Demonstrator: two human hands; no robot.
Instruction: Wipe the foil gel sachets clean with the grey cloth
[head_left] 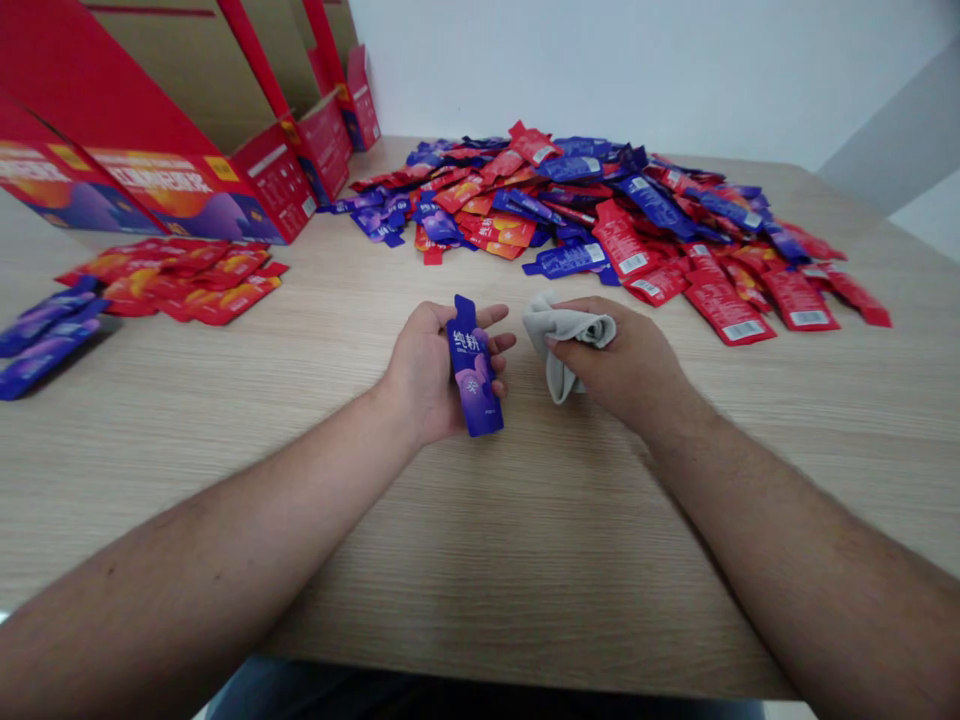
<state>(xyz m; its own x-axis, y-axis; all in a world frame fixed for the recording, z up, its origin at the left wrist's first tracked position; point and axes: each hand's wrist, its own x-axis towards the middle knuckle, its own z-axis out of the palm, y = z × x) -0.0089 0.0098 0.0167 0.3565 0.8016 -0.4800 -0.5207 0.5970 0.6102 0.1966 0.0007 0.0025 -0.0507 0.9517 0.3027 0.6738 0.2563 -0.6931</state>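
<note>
A purple sachet with white lettering lies upright across the palm of my left hand. The fingers of that hand curl loosely behind and beside the sachet, palm turned up. My right hand grips a bunched grey cloth, thumb pressed on its folds. The cloth is a short way right of the sachet, not touching it. Beyond both hands spreads a big heap of red and purple sachets. To the left lie a stack of red-orange sachets and a few purple sachets.
Several red cardboard boxes stand open at the back left, one behind another. A pale wall rises behind the wooden table. The table's front edge runs close to my lap.
</note>
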